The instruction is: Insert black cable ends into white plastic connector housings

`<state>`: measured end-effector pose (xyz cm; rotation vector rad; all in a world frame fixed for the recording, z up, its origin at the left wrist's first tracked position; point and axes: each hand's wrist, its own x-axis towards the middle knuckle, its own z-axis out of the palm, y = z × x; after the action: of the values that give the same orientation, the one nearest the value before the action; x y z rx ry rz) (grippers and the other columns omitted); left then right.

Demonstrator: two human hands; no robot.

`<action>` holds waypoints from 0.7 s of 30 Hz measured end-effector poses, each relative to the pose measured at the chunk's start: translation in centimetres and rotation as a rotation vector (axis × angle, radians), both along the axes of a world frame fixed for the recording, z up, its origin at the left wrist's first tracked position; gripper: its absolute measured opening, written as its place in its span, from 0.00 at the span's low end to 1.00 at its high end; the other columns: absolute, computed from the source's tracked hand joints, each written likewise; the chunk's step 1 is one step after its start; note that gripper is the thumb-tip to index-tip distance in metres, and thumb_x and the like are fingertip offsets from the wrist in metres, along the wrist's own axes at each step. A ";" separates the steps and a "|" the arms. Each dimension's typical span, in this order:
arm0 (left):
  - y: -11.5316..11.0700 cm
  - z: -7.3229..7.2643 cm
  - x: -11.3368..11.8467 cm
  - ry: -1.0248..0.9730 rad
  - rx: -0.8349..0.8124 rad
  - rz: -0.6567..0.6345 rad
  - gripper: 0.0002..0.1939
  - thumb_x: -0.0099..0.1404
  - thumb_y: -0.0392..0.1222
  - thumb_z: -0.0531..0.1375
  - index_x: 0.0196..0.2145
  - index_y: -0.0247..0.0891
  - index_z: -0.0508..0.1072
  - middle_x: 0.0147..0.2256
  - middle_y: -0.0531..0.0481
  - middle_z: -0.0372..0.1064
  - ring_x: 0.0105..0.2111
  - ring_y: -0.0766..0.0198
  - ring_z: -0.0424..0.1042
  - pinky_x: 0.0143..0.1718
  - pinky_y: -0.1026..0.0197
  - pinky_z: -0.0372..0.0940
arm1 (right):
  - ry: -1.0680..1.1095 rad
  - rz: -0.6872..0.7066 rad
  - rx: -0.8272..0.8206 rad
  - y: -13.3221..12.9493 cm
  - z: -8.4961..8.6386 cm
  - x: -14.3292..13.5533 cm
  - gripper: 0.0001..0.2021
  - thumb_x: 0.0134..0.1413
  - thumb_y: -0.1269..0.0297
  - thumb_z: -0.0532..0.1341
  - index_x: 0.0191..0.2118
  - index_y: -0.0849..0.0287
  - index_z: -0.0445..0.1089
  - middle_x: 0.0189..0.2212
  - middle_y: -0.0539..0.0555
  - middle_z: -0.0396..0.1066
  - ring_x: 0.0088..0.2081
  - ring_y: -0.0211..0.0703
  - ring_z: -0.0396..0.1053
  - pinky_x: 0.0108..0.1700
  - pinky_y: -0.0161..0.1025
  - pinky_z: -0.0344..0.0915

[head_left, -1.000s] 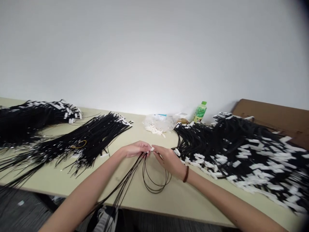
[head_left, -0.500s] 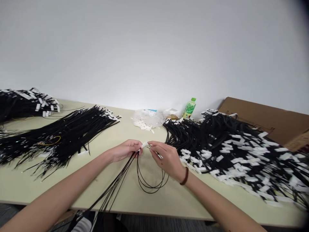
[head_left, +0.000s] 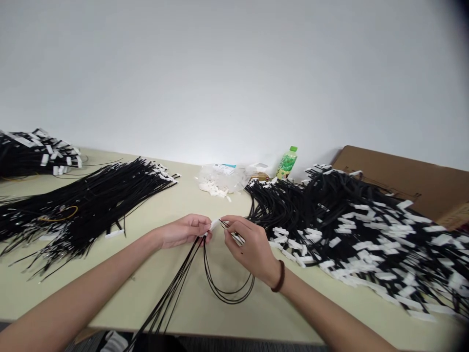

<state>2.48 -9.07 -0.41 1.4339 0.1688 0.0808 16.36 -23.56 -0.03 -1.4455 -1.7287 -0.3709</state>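
Observation:
Near the middle of the table, my left hand (head_left: 188,231) pinches a small white connector (head_left: 214,225). Thin black cables (head_left: 176,281) hang from it, down past the table's front edge. My right hand (head_left: 249,242), with a dark band at the wrist, is closed on black cable ends just right of the connector. Between the hands some cables bend in a hanging loop (head_left: 229,297). Whether the cable ends touch the connector is too small to tell.
Bundles of black cables with white connectors lie at left (head_left: 106,190) and far left (head_left: 32,154). A large pile (head_left: 351,225) covers the right side. Behind are a plastic bag (head_left: 220,178) with white pieces, a green bottle (head_left: 287,164) and a cardboard box (head_left: 395,176).
My right hand's cable ends have drawn slightly away from the connector, and their tips now show. The view has shifted a little, with my left hand slightly farther left.

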 end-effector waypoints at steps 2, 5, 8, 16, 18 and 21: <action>0.0 0.0 0.0 0.017 0.022 -0.007 0.10 0.59 0.43 0.57 0.28 0.32 0.64 0.26 0.50 0.64 0.27 0.70 0.62 0.28 0.67 0.54 | 0.058 -0.003 -0.012 0.1 -0.1 0.0 0.04 0.49 0.72 0.54 0.26 0.60 0.62 0.37 0.49 0.70 0.36 0.33 0.68 0.38 0.30 0.64; -0.2 0.1 -0.1 0.011 0.056 -0.018 0.10 0.59 0.43 0.57 0.28 0.32 0.64 0.26 0.50 0.65 0.26 0.71 0.62 0.28 0.68 0.54 | 0.106 -0.012 -0.012 0.2 -0.1 -0.1 0.04 0.47 0.72 0.55 0.25 0.60 0.64 0.35 0.48 0.71 0.35 0.33 0.69 0.38 0.29 0.63; -0.3 0.2 -0.1 0.001 0.085 -0.023 0.10 0.59 0.43 0.56 0.28 0.32 0.65 0.26 0.50 0.65 0.26 0.71 0.62 0.28 0.68 0.55 | 0.131 -0.026 -0.005 0.3 -0.1 -0.2 0.04 0.47 0.73 0.55 0.26 0.60 0.65 0.31 0.48 0.71 0.33 0.33 0.69 0.36 0.28 0.63; -0.2 0.2 0.1 -0.002 0.193 -0.022 0.12 0.59 0.45 0.56 0.30 0.31 0.66 0.26 0.50 0.66 0.26 0.71 0.63 0.28 0.67 0.55 | 0.157 -0.035 -0.063 0.3 0.0 -0.2 0.05 0.48 0.71 0.55 0.26 0.61 0.67 0.28 0.49 0.71 0.29 0.32 0.67 0.33 0.28 0.61; -0.2 0.1 0.1 -0.003 0.204 -0.021 0.12 0.58 0.46 0.56 0.29 0.31 0.66 0.26 0.50 0.66 0.26 0.70 0.63 0.28 0.66 0.56 | 0.157 -0.037 -0.065 0.3 0.0 -0.2 0.05 0.48 0.71 0.55 0.26 0.61 0.67 0.28 0.49 0.70 0.29 0.32 0.67 0.33 0.29 0.61; -0.2 0.0 0.1 -0.006 0.210 -0.015 0.13 0.58 0.47 0.56 0.29 0.32 0.66 0.26 0.50 0.67 0.26 0.70 0.63 0.29 0.66 0.56 | 0.151 -0.049 -0.072 0.4 -0.1 -0.2 0.06 0.48 0.71 0.55 0.25 0.61 0.67 0.27 0.49 0.70 0.29 0.33 0.67 0.33 0.29 0.61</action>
<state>2.58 -9.27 -0.37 1.6436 0.1477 0.0931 16.19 -23.19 -0.09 -1.5292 -1.6023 -0.2215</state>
